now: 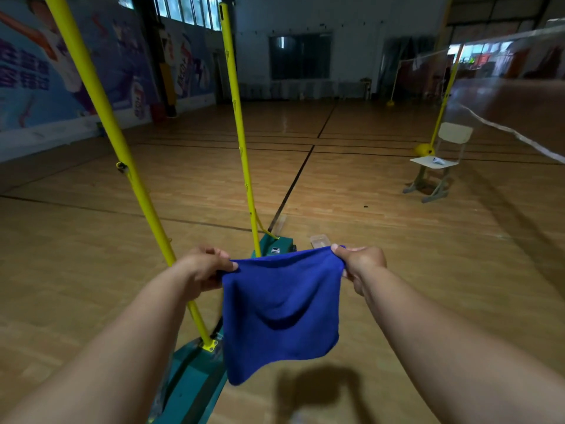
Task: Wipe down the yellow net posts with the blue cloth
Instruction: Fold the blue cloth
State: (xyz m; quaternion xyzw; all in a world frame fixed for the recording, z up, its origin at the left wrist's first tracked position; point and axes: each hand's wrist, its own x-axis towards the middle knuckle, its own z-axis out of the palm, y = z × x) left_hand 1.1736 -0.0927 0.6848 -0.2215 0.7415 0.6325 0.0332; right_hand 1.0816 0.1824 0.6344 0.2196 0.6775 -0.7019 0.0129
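**Cloth spread, wiping not begun**

Grip: left hand [204,266] and right hand [358,264], two, each pinching a top corner of the one blue cloth [279,310], which hangs between them and touches no post.
Beyond the left grip: two yellow posts, near post [128,169] and far post [238,123], on green bases [195,384].
Judged: both posts left to wipe.
Far right: one chair [440,163].

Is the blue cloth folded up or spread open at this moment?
Spread open. The left hand and the right hand each pinch an upper corner of the blue cloth, which hangs between them as a sheet.
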